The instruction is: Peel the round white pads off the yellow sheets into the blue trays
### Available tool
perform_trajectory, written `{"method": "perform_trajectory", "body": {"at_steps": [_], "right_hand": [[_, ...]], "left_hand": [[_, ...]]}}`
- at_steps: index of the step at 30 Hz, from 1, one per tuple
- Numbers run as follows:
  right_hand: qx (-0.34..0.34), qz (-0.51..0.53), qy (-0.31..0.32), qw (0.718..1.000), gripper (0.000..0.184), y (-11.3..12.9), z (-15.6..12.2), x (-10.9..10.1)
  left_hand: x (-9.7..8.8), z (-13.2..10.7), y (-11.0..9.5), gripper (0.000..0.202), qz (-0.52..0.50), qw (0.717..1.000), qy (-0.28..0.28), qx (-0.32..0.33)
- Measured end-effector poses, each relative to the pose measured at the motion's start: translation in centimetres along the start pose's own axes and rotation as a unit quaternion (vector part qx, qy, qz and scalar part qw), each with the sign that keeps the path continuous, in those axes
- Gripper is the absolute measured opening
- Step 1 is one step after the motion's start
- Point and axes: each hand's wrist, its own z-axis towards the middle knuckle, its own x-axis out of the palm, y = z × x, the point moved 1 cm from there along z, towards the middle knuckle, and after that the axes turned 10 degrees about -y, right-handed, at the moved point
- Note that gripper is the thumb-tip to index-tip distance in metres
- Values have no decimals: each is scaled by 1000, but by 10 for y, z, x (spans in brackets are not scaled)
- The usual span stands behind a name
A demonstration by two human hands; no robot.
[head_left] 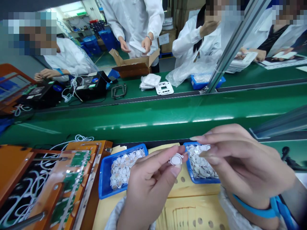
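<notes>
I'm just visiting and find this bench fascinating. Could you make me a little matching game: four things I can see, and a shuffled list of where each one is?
Things
1. small white round part
2. blue band
3. open cardboard box
4. green circuit boards

Places
A. in the orange fixture at the left
B. in front of a standing co-worker
C. between the thumb and fingers of the left hand
D. around the wrist of the right hand

Right pairs: 1-C, 2-D, 3-B, 4-A
</notes>
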Motion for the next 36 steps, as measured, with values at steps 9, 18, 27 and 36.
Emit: {"method": "perform_trajectory", "body": {"at_steps": [9, 18, 27, 36], "right_hand": [[63, 32, -38, 997, 15, -2, -2, 9], [81, 26, -26, 996, 12, 0, 0, 9], [85, 25, -16, 996, 11, -1, 0, 9], [125, 49, 2, 991, 7, 1, 2, 7]], "left_hand": [[-3, 3, 4, 54, -11, 999, 47, 13], [-2, 3, 3, 49, -12, 999, 42, 9], [-4, 6, 5, 51, -5, 997, 66, 39], [-6, 6, 8, 48, 40, 995, 72, 60]]}}
